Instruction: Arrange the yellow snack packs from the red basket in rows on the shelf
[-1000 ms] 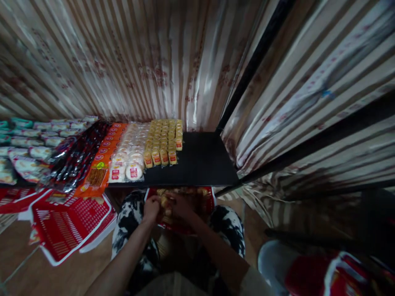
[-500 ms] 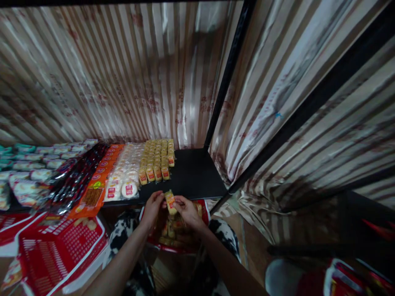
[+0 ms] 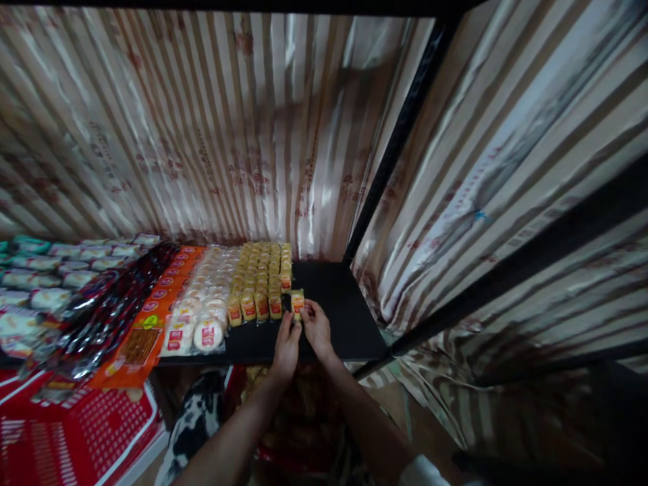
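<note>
- Set small yellow packet [image 3: 297, 302] upright on black shelf [image 3: 344, 317], just right of front row of yellow packets [image 3: 256, 305]; keep base flat, label forward.
- Apply light fingertip pressure only; probably tips easily.
- Left hand [image 3: 286, 344]: palm down, fingers stretched to packet's left edge, grip narrow, pinching packet.
- Right hand [image 3: 317, 327]: fingers curled on packet's right side, grip likewise closed on packet.
- Forearms angled up from below, meeting at shelf front edge.
</note>
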The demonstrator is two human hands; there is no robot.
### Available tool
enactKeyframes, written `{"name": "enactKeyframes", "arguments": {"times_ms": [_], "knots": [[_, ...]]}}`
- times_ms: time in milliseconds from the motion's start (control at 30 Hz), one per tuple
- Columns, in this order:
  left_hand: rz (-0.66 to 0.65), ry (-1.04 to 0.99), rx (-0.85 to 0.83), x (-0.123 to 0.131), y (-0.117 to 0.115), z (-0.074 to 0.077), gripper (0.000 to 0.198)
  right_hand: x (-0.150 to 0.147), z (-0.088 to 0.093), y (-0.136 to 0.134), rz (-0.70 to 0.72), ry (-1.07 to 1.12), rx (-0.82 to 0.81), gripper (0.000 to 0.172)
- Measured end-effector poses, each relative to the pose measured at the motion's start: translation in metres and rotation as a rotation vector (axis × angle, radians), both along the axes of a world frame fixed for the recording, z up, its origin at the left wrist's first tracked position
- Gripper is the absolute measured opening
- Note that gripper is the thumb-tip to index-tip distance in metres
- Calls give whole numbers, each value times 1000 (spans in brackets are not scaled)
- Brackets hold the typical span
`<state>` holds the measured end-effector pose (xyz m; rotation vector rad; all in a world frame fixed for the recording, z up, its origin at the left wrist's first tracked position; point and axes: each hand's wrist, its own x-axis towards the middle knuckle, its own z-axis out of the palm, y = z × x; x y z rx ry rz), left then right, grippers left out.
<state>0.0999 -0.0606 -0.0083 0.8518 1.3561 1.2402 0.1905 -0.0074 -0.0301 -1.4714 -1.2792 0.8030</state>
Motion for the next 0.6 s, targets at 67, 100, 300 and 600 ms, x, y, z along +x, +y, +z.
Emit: {"name": "enactKeyframes", "arguments": {"times_ms": [67,100,300,600], "knots": [[-16,24,-35,2,13,-4,46,-6,-4,15,0,-20,-13,27],[-26,36,-51,3,18,-5,47,-8,-6,22,3,-25,-18,27],[-26,46,-54,10,41,-9,52,-18,-16,54,37,-43,-40,29],[-55,23,-62,14,49,-8,56,-19,-23,62,88,6,-39,32]]}}
